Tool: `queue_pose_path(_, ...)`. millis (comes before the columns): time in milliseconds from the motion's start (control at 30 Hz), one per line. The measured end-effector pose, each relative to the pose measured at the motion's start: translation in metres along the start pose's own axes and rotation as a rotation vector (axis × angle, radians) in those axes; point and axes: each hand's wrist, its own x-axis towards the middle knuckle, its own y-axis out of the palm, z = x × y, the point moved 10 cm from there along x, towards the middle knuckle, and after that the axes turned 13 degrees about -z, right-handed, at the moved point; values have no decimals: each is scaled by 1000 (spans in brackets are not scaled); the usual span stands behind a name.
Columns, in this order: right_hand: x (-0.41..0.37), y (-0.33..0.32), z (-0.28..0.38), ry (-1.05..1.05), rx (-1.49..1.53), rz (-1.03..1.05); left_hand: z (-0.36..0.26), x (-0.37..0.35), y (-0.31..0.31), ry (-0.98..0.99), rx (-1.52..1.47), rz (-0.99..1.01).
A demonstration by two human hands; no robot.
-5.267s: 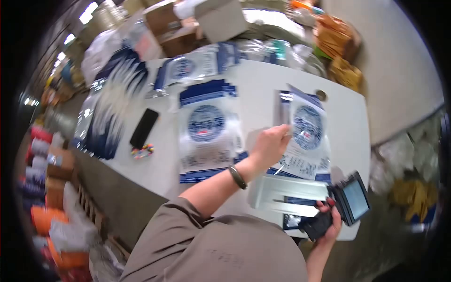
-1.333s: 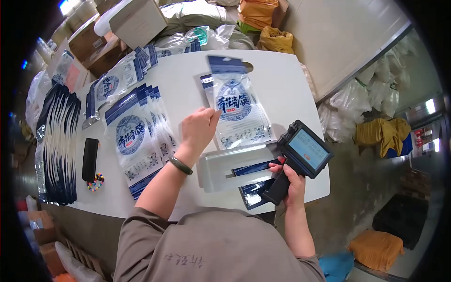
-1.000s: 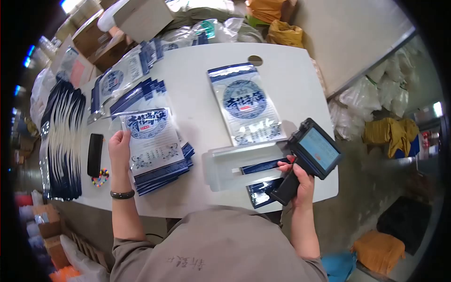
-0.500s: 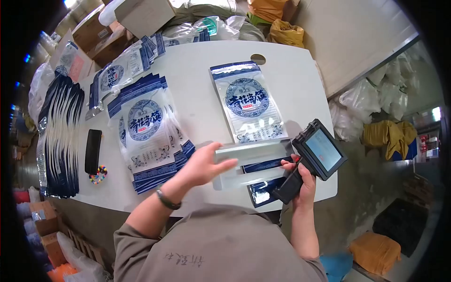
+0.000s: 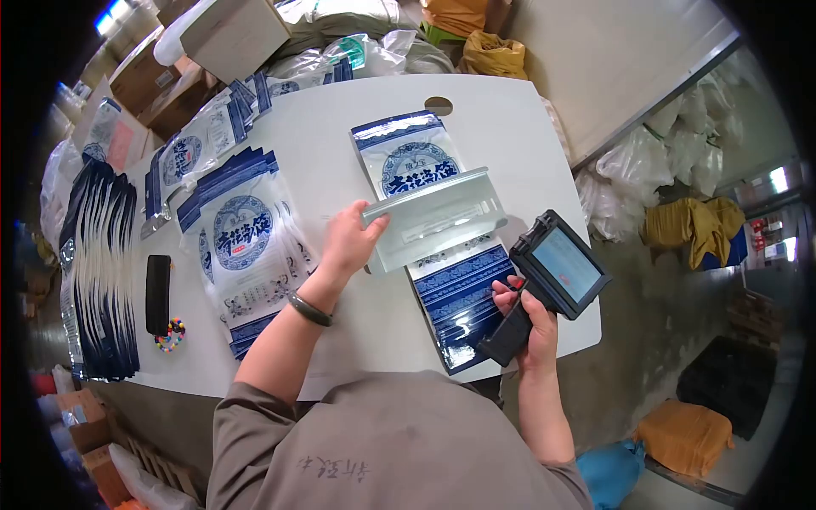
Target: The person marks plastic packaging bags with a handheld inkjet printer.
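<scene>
My left hand (image 5: 347, 242) grips the left end of a clear plastic tray-like frame (image 5: 438, 219), which is tilted over the middle of a blue-and-white printed packaging bag (image 5: 459, 293). The bag lies flat, its lower blue band uncovered. In my right hand (image 5: 537, 330) is a black handheld printer (image 5: 561, 268) with a lit screen, held by its handle. The handle's end is over the bag's lower right part; whether it touches is not clear. Left of my left hand lies a fanned stack of similar bags (image 5: 242, 234).
On the white table (image 5: 331, 127), a long row of folded bags (image 5: 102, 263) stands at the left beside a black case (image 5: 158, 293) with a beaded loop (image 5: 172, 335). More bags (image 5: 191, 153) lie at the back left. Cardboard boxes (image 5: 234, 42) are behind the table.
My left hand has raised the clear frame and moved it away from me, up the bag, exposing the blue lower band. My right hand still holds the printer. The view has shifted slightly.
</scene>
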Motion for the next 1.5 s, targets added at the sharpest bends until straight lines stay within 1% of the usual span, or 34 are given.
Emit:
queue_pose_path(167,-5,15,6,-50,-118,60,-7,1,-5,6,99,11)
queue_pose_path(267,-9,27,11,-74,-263,89,-7,1,-6,10,124,-12)
queue_pose_path(300,-11,34,13,-77,-336,109,-7,0,-8,15,129,-28)
queue_pose_path(400,-18,59,17,-78,-552,161,-8,1,-6,-13,150,20)
queue_pose_path(500,-13,88,18,-210,-752,236,-11,-1,-8,-37,166,38)
queue_pose_path(600,-7,106,16,-217,-780,211,-13,-2,-11,-30,176,15)
queue_pose_path(700,-2,112,14,-243,-816,215,-14,-3,-15,21,157,-45)
queue_pose_path(767,-2,116,16,-261,-841,190,-14,-3,-14,6,153,-30)
queue_pose_path(900,-3,123,11,-214,-963,175,-14,-3,-16,17,142,-54)
queue_pose_path(967,-4,126,6,-154,-973,156,-15,-3,-15,-30,155,-11)
queue_pose_path(1100,-6,137,-2,-121,-1146,147,-18,-5,-18,-67,147,15)
queue_pose_path(1133,-4,136,-9,-91,-1184,173,-17,-4,-18,-62,143,2)
queue_pose_path(1233,7,132,-15,-124,-1390,157,-15,-4,-16,-62,131,-19)
queue_pose_path(1300,10,133,-8,-89,-1346,156,-17,-6,-18,-87,114,-16)
queue_pose_path(1367,15,130,7,-74,-1325,98,-17,-6,-15,-54,112,6)
queue_pose_path(1467,46,100,29,-102,-1307,14,-21,-6,-18,-40,125,11)
queue_pose_path(1500,51,93,38,-124,-1213,7,-20,-6,-18,-43,115,11)
